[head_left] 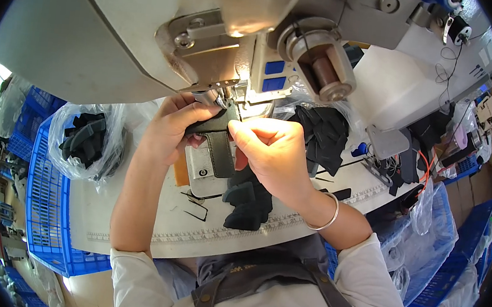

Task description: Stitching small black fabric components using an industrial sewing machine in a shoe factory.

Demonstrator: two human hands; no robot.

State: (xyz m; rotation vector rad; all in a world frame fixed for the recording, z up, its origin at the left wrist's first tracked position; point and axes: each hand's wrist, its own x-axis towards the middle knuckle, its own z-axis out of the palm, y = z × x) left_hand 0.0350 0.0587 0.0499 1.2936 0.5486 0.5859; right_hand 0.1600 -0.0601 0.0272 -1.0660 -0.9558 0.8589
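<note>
Under the lit needle area of a sewing machine (122, 29), a dark stitched piece of leather-like material (218, 158) is held between my two hands. My left hand (175, 124) pinches its left side, close to the presser foot (223, 99). From the right, my right hand (281, 160) grips its upper edge between thumb and forefinger. A tab with a stitched border hangs down from the piece, over the pale machine bed (200, 186). Some fingertips are hidden behind the material. Just below my hands lies a stack of dark pieces (247, 204).
A clear bag of dark pieces (86, 141) sits on the left by a blue crate (48, 205). More dark pieces (323, 134) are heaped right of the needle. A brown thread spool (326, 78) hangs from the machine. A measuring tape (190, 237) runs along the table's front edge.
</note>
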